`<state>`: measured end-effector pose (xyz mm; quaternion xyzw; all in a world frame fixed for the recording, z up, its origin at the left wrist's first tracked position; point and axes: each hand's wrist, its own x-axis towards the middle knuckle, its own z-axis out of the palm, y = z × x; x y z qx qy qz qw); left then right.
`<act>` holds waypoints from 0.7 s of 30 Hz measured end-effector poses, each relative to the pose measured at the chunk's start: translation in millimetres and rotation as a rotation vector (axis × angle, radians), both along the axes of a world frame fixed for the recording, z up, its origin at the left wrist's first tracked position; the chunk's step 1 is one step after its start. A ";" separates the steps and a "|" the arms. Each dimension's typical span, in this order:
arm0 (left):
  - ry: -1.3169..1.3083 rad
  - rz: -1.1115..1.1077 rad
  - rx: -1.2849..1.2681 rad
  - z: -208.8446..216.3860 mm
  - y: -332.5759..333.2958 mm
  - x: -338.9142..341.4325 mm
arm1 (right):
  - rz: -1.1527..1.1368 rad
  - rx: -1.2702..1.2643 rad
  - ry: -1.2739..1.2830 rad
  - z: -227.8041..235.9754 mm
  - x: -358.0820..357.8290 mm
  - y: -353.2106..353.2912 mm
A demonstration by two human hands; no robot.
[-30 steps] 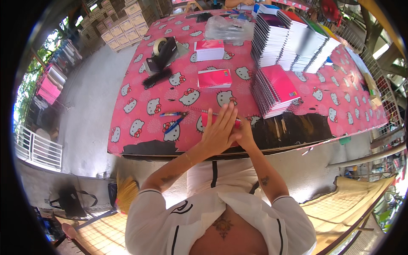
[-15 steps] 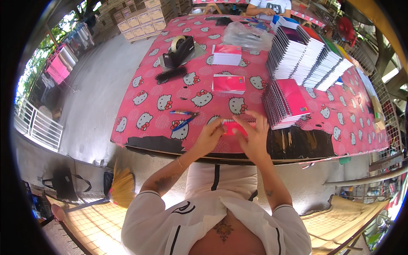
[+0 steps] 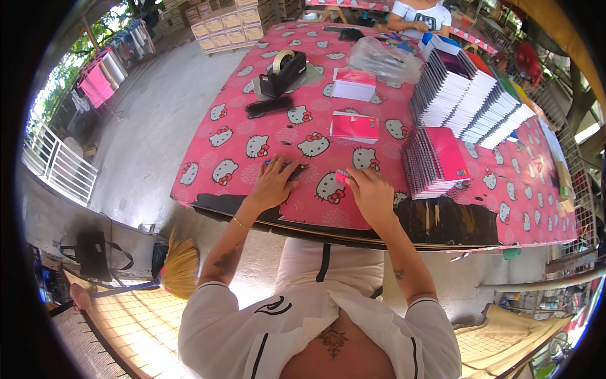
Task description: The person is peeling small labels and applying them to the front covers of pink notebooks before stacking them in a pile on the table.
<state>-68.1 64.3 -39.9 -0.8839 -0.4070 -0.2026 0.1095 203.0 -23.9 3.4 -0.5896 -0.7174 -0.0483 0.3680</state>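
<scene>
My left hand (image 3: pixel 273 184) lies on the pink patterned tablecloth with its fingers stretched out and a little apart, over the pens. Past its fingertips only a dark pen end (image 3: pixel 303 167) shows; the rest is covered. My right hand (image 3: pixel 374 197) is closed in a pinch on a small pink piece (image 3: pixel 343 175) with a pale dotted edge. The fingers hide most of it, so its full shape cannot be seen. Ahead of my hands lies a pink spiral notebook (image 3: pixel 355 128) on white sheets. Right of my right hand stands a stack of pink spiral notebooks (image 3: pixel 442 158).
Taller notebook stacks (image 3: pixel 457 85) fill the right side. Farther back are a small pink-topped paper stack (image 3: pixel 353 84) and a clear plastic bag (image 3: pixel 382 60). A tape dispenser (image 3: pixel 282 74) and a black brush (image 3: pixel 270 107) lie left. Another person (image 3: pixel 421 16) sits across the table.
My left hand has let go of the pink thing between my hands and moved left onto the pens. My right hand keeps its pinch. The whole view has shifted slightly.
</scene>
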 end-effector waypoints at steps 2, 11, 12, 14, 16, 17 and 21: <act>0.016 -0.058 -0.008 3.5 0.3 -4.2 | -0.032 -0.023 -0.023 -2.5 0.4 2.1; -1.403 -0.153 -1.725 27.2 -49.3 58.4 | -0.058 -0.005 0.020 -1.1 2.0 6.2; -1.426 -0.183 -1.767 33.0 -50.2 61.5 | -0.051 -0.004 0.030 0.4 0.7 6.4; -1.425 -0.224 -1.803 22.7 -42.4 62.2 | -0.040 -0.002 0.050 2.8 -1.7 6.6; -1.420 -0.228 -1.845 22.6 -38.2 64.0 | -0.048 -0.006 0.050 3.0 -0.6 6.7; -1.433 -0.227 -1.866 22.8 -36.7 63.2 | -0.052 -0.008 0.050 3.1 -0.1 6.6; -1.439 -0.231 -1.923 26.7 -32.3 61.3 | -0.047 0.015 0.054 -1.1 -1.6 8.3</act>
